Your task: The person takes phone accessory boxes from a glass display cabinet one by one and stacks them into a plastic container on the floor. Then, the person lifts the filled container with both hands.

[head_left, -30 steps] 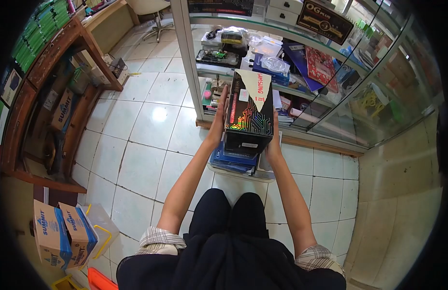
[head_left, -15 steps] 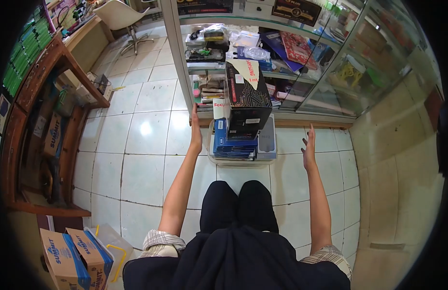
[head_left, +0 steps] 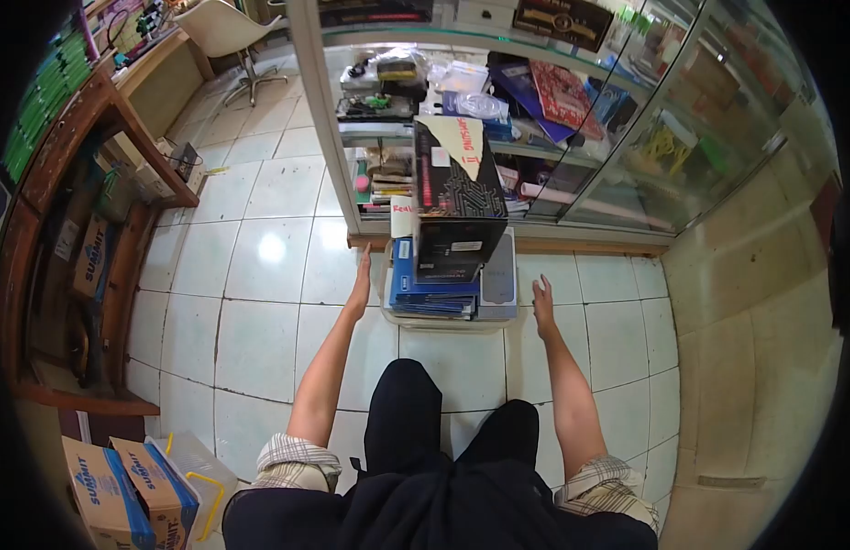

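Note:
My left hand (head_left: 362,286) is held upright with fingers stretched out, just left of a low clear plastic container (head_left: 443,324) on the floor. On the other side my right hand (head_left: 543,307) is open, fingers a little apart, close to the container but not touching it. Inside stand a stack of thin blue packages (head_left: 432,302) and a grey-white box (head_left: 497,273). A tall black box (head_left: 460,240) rests on top, with a torn cream paper (head_left: 459,142) marked "SAMSUNG II" on it. A small paper label (head_left: 402,217) sits at its left side.
A glass display cabinet (head_left: 352,215) with cluttered shelves stands right behind the container. A wooden cabinet (head_left: 136,275) is at left, with "SUMMIT" cartons (head_left: 104,486) below it. A white chair (head_left: 225,27) stands at the back. Cardboard-coloured panelling (head_left: 728,367) borders the right.
My right hand has moved left, closer to the container. My left hand has come slightly lower. My knees have spread apart, and the view has shifted a little.

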Demonstrator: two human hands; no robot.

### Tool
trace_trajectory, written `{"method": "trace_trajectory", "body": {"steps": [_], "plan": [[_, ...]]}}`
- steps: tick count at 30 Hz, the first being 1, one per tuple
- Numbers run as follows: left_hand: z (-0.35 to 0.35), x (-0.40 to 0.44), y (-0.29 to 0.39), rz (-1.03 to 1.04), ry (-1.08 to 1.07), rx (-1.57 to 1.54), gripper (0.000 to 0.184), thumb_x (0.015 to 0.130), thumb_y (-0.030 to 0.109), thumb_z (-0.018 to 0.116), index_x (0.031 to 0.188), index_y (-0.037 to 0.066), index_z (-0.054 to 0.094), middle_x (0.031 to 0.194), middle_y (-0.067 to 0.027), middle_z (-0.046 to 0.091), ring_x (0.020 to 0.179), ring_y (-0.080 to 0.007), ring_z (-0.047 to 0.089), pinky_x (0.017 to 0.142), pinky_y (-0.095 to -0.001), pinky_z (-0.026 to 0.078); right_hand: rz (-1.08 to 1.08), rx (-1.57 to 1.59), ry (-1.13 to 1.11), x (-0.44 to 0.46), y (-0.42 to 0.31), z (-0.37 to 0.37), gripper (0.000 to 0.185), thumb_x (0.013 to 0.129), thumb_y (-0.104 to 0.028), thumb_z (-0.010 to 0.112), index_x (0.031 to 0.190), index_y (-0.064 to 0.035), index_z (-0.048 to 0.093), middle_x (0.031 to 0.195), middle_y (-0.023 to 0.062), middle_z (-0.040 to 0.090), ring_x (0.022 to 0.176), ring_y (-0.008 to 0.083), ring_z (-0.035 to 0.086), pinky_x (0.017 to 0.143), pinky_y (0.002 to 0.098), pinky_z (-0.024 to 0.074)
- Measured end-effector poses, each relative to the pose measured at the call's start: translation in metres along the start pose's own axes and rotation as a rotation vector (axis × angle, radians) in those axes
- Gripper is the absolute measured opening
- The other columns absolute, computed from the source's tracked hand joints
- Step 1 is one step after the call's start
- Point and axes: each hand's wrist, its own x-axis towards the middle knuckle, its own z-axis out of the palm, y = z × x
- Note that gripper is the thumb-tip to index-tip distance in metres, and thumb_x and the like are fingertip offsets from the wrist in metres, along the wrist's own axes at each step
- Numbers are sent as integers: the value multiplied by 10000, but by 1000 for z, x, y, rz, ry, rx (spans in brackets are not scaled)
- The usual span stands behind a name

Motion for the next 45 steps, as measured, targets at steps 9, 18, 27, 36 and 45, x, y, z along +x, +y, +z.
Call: {"method": "trace_trajectory", "body": {"steps": [9,18,27,36,45], "plan": [[22,37,-40,-27,-40,-98,773,863,636,180,1399,81,136,1435,-89,189,1322,-211,164,1065,-297,157,-135,-29,-19,24,-2,50,531,845,-103,528,1327,-209,332,1249,172,468,1115,293,487,914,343,392],[42,12,-13,-203,96,-173,604,907,451,350,1331,24,303,1234,-107,467,1063,-192,491,892,-297,412,-310,74,64,12,1,49,554,776,81,519,1288,-101,409,1210,152,513,1084,260,520,895,329,415],[87,-14,12,-246,126,-266,583,899,450,343,1323,50,325,1273,-76,412,1162,-193,375,989,-318,290,-271,48,148,-6,18,9,537,780,86,517,1276,-105,439,1212,132,522,1060,230,532,885,319,413],[126,15,-67,-30,-118,-21,627,905,485,284,1362,61,225,1361,-118,253,1251,-224,237,1034,-322,196,-208,59,226,-27,51,-53,517,795,68,505,1278,-104,439,1229,124,511,1079,226,519,905,316,404],[190,-1,-71,-37,-192,-31,636,915,486,259,1391,76,160,1413,-123,188,1301,-230,183,1062,-322,156,-183,120,283,-52,79,-119,501,790,71,495,1271,-59,436,1233,140,503,1109,235,498,928,319,384]]}}
